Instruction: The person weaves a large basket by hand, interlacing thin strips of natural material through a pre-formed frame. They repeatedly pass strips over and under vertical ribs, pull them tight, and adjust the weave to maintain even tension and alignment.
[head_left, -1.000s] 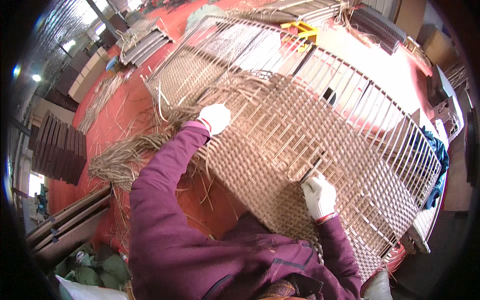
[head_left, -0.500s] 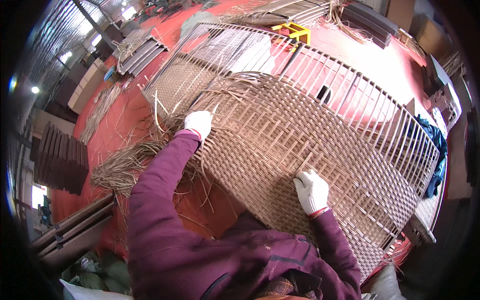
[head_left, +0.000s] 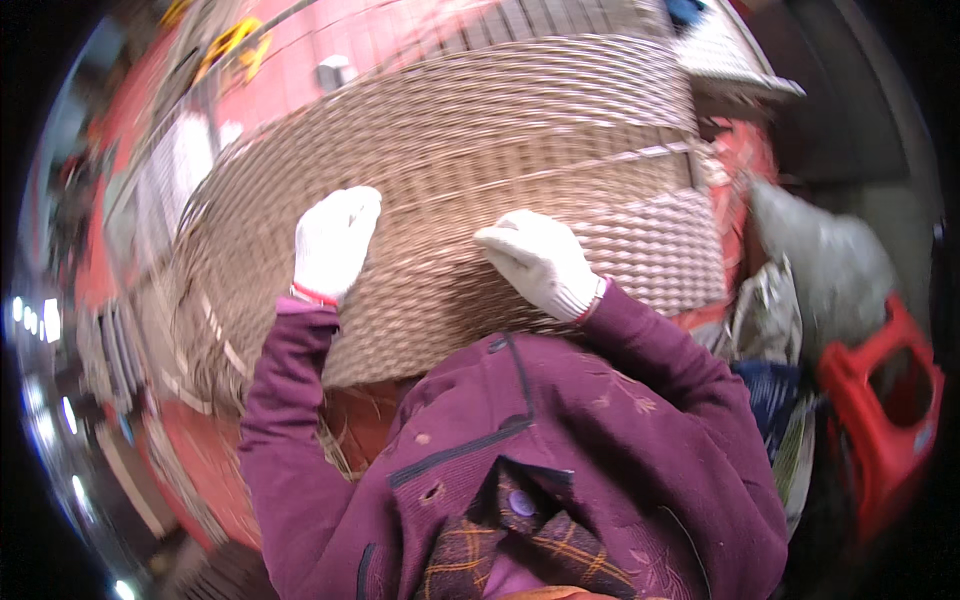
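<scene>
Brown woven wicker panel is lying beneath the white-gloved left hand and white-gloved right hand, probably handling light, springy-stiff, best gripped at its rim. Both are showing curled fingers; can't tell if they're pinching strands. Counting 1 large panel, 2 hands, 1 red plastic stool-like piece at right.

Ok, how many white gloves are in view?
2: one white glove on the left hand, another on the right hand, both at the brown woven panel. Others could be hidden in the blurred background.
</scene>
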